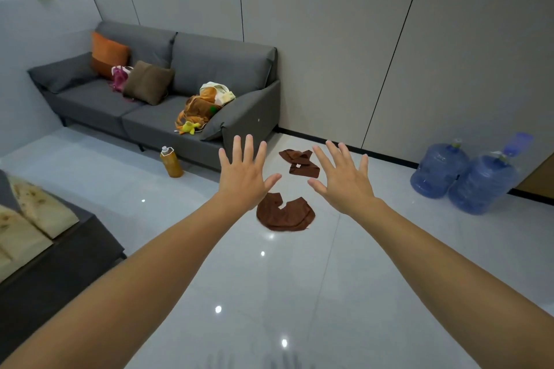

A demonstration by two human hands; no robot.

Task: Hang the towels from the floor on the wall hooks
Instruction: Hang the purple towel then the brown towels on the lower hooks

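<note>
Two brown towels lie on the floor: the near towel [284, 213], crumpled into a rough curve, and the far towel [299, 163], folded on itself closer to the wall. Two blue water jugs [439, 170] stand touching by the wall on the right, one bottle [171, 162] of yellowish liquid stands in front of the grey sofa [209, 69], and the sofa carries two cushions, one orange [108, 54] and one brown [148, 82], plus a heap of soft toys [204, 108]. The floor [209, 278] is glossy pale tile with ceiling lights reflected in it; the walls are plain grey panels, and a dark low desk [75, 263] with pale cloths on it sits at the left edge. The left hand [242, 174] and right hand [341, 177] are stretched forward, palms down, fingers wide and spread, holding nothing. Both towels show in the gap between the hands, down on the tile and untouched
</note>
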